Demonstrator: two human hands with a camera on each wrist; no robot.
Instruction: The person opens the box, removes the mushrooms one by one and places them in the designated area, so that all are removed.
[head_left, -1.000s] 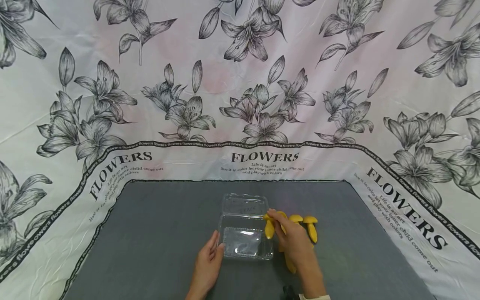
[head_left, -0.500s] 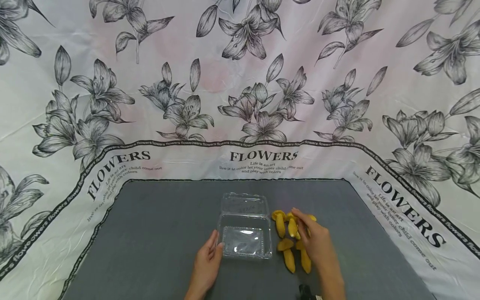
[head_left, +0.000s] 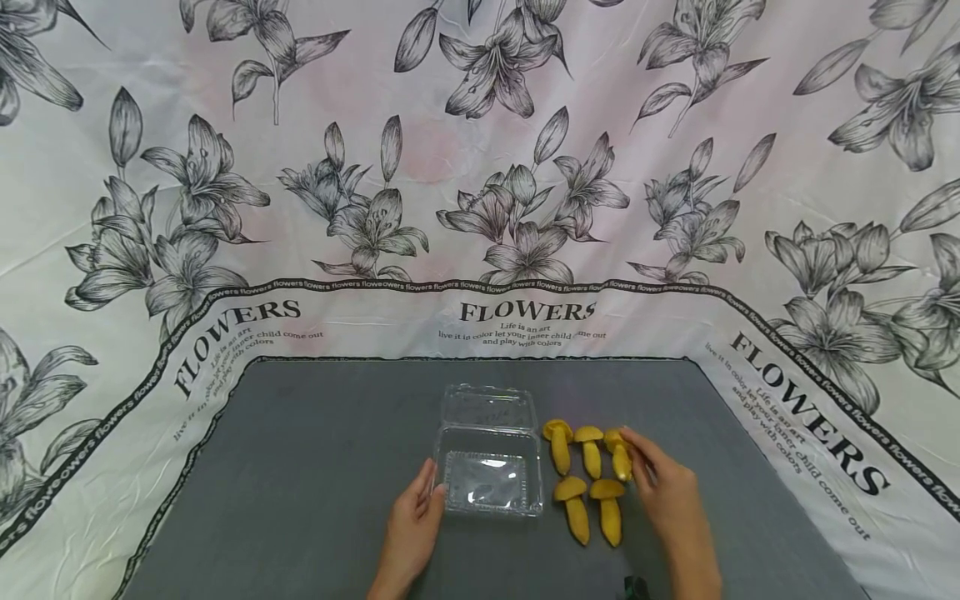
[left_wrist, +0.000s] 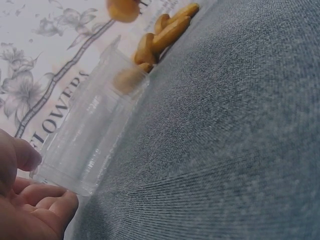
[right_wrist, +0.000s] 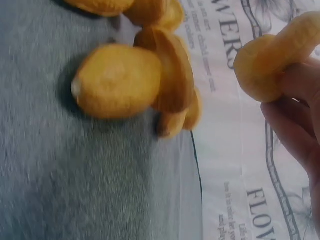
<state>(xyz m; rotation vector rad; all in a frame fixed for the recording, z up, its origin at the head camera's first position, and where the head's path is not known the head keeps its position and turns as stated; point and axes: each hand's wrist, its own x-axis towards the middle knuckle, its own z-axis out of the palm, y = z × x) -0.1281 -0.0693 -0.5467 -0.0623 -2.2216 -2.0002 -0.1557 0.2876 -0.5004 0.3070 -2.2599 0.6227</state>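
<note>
In the head view, my left hand [head_left: 411, 525] grips the left side of a clear plastic clamshell box [head_left: 491, 493], which lies with its lid folded back. The left wrist view shows the thumb [left_wrist: 25, 156] and curled fingers pinching the box's near end. To the right of the box my right hand [head_left: 669, 500] pinches a yellow toy-like mushroom [head_left: 618, 454]. This mushroom [right_wrist: 260, 67] is raised off the table in the right wrist view, held by thumb and fingers. Several more yellow mushrooms [head_left: 573, 510] lie between the box and my right hand.
Grey cloth [head_left: 315, 483] covers the table. A white curtain [head_left: 375, 325] with printed flowers and lettering borders it at the back and sides. A small dark object [head_left: 636, 588] shows at the bottom edge beside my right wrist.
My right hand has moved right, from the box's right edge along the back row to the rightmost mushroom there, uncovering the front mushrooms. The left hand keeps its grip on the box.
</note>
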